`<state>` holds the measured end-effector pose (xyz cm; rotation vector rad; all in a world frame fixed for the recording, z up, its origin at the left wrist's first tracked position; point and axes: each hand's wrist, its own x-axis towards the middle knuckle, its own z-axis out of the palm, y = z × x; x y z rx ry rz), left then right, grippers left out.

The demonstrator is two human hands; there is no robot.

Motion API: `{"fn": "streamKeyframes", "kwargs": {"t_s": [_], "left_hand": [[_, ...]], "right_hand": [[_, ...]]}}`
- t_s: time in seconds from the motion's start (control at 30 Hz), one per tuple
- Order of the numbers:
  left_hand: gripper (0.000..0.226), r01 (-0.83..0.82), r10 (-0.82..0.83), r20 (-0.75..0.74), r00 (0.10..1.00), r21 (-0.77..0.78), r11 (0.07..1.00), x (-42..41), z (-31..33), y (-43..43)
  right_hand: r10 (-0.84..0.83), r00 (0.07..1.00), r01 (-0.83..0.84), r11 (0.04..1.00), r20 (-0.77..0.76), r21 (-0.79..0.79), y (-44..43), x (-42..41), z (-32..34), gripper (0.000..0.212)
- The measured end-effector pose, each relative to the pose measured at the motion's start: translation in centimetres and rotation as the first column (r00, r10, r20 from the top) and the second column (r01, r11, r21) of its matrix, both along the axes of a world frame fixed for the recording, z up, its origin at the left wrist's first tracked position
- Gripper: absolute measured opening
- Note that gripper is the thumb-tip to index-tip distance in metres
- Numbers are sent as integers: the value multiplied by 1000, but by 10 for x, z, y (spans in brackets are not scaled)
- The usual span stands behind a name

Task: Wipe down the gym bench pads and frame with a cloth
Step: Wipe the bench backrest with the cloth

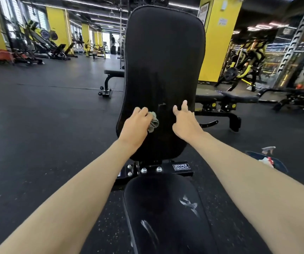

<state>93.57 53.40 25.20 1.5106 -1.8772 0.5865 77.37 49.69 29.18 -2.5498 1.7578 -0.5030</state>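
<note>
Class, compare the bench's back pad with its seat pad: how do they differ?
The back pad stands tilted up; the seat pad lies lower, nearer the camera. The left hand holds a cloth against the back pad; no hand touches the seat pad. Both are black.

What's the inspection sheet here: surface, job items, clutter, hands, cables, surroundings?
Surface: black rubber floor, speckled near the bench.
Job's things: back pad raised, streaked low; seat pad with white smears; bolted frame bracket between them; grey-green cloth bunched.
Clutter: what looks like a spray bottle on a dark item, floor at right.
Hands: left hand grips the cloth against the back pad; right hand open, at the pad beside it.
Cables: nothing seen.
Surroundings: flat bench behind, yellow pillar, weight machines.
</note>
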Motion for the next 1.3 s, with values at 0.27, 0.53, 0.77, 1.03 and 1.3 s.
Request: {"fn": "streamKeyframes", "kwargs": {"t_s": [0.27, 0.53, 0.77, 1.03, 1.3], "left_hand": [[40, -89, 53, -184, 981, -196, 976, -9, 0, -16], [38, -80, 45, -242, 969, -139, 987, -28, 5, -10], [37, -284, 232, -410, 882, -70, 956, -43, 17, -17], [43, -185, 176, -206, 962, -25, 982, -46, 14, -12], [43, -292, 266, -262, 928, -65, 954, -80, 3, -32]], "right_hand": [[57, 997, -57, 998, 50, 7, -6, -9, -8, 76], [131, 991, -132, 991, 36, 31, -14, -29, -7, 78], [201, 978, -202, 979, 53, 7, -19, -35, -11, 81], [261, 961, -267, 962, -94, -56, -28, -49, -18, 86], [310, 925, -346, 927, -219, -148, -38, -65, -29, 87]]}}
